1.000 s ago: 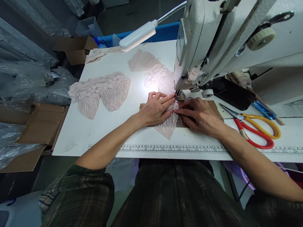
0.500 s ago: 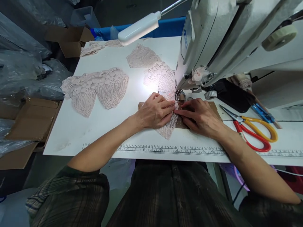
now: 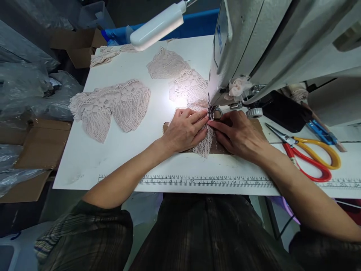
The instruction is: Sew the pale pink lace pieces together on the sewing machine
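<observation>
Fingers of the left hand (image 3: 186, 130) and right hand (image 3: 237, 133) lie outstretched, flat, pressing the lace piece (image 3: 204, 141) just before the presser foot (image 3: 213, 112).

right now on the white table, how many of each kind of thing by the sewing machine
lace pieces: 4 — under the hands, behind the needle, left, far corner
scissors: 1
blue tool: 1
brown card beneath the lace: 1
lamp: 1
total: 8
</observation>
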`<state>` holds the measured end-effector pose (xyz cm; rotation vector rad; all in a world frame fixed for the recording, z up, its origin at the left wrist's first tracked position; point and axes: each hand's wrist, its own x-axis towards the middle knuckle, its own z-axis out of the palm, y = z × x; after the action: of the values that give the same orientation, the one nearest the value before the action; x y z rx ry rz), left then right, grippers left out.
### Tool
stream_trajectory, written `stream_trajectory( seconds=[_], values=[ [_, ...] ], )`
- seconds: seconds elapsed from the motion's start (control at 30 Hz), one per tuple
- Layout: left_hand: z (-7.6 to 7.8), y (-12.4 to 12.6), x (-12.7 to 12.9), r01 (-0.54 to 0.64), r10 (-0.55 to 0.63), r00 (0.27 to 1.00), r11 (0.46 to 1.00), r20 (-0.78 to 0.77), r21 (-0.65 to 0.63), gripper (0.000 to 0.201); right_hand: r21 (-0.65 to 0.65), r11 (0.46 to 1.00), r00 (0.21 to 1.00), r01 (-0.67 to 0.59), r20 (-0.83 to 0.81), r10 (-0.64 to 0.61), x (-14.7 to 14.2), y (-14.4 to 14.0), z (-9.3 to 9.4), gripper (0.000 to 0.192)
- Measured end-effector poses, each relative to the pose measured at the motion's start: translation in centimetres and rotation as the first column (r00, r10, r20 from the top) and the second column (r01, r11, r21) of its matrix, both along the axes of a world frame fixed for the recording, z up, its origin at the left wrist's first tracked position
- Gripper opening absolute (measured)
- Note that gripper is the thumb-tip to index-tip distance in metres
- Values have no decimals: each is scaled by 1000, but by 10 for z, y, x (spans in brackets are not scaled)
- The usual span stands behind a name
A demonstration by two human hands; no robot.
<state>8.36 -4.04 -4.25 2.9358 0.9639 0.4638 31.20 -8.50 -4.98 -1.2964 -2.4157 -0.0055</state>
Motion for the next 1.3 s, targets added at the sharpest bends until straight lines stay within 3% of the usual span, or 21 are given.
stream_trajectory(
  seconds=[0.1,0.27,0.4,0.6,0.77,0.87,0.97,1.07,1.3],
  values=[
    [-1,2,2,-39,39,999,999,21,-22,39,24,1000,1000,14,-11,-14,-1,0,0,37],
    [-5,2,3,-68,72,994,996,81,-56,37,-59,997,998,53,-40,-55,-1,-9,-2,38],
    [-2,4,4,-107,110,986,994,127,-25,37,-51,997,998,55,-24,-56,-1,-9,-4,40],
    [-3,42,5,-257,256,965,966,61,18,40,-62,997,997,49,-50,-52,-4,-8,-5,39],
    [0,64,-6,-174,174,983,985,67,-5,38,-147,988,978,-57,-209,25,12,-7,8,42],
    [10,51,-17,-105,100,988,994,117,36,32,-222,970,970,-98,-241,43,25,-4,21,43],
    [16,32,-27,75,-76,991,997,109,14,27,-235,965,971,-118,-231,63,30,-2,28,42],
    [12,18,-32,191,-190,978,982,86,-2,26,-199,974,976,-110,-206,68,22,-2,22,44],
    [4,2,-27,111,-112,993,993,35,29,31,-35,996,987,-80,-139,75,4,-4,-5,38]
  ],
)
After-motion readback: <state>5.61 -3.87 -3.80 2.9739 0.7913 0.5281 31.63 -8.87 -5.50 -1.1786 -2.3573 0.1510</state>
